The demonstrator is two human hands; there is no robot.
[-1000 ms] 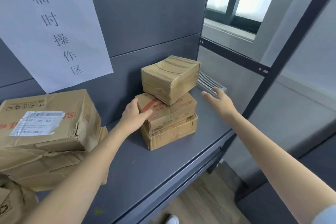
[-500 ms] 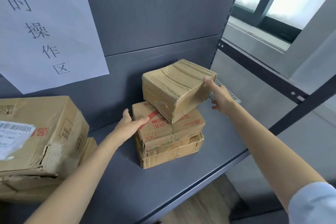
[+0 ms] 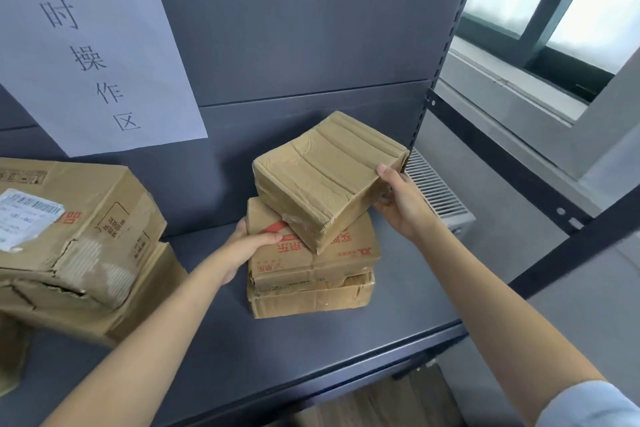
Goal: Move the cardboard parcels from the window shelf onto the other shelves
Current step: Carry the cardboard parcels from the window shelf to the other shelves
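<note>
**Parcels stacked three high, both my hands on the pile**

Parcels sit in a stack of three on the dark grey shelf (image 3: 311,357), near its right end, close to the upright post (image 3: 446,45) beside the window (image 3: 554,3). My right hand (image 3: 401,204) grips the taped top parcel (image 3: 325,177) at its right end: the thumb lies over the upper edge and the other fingers curl underneath (those I cannot see). This parcel is tilted, its right side higher, its lower left corner resting on the box below.

My left hand (image 3: 246,246) holds the red-printed middle parcel (image 3: 311,253) at its left side, thumb laid across the top face beside the red mark, the remaining fingers wrapped around the far left edge. Under it lies the bottom parcel (image 3: 308,298), a flatter carton with a dented upper rim, sitting flat on the shelf.

Well apart to the left is a larger crushed carton (image 3: 79,229) with a white shipping label (image 3: 27,215), lying on top of another battered box (image 3: 145,298). On the back panel above it hangs a paper sign (image 3: 86,45) with printed characters. Behind my right wrist, past the shelf end, a white slatted vent grille (image 3: 436,191) shows below the window sill.
</note>
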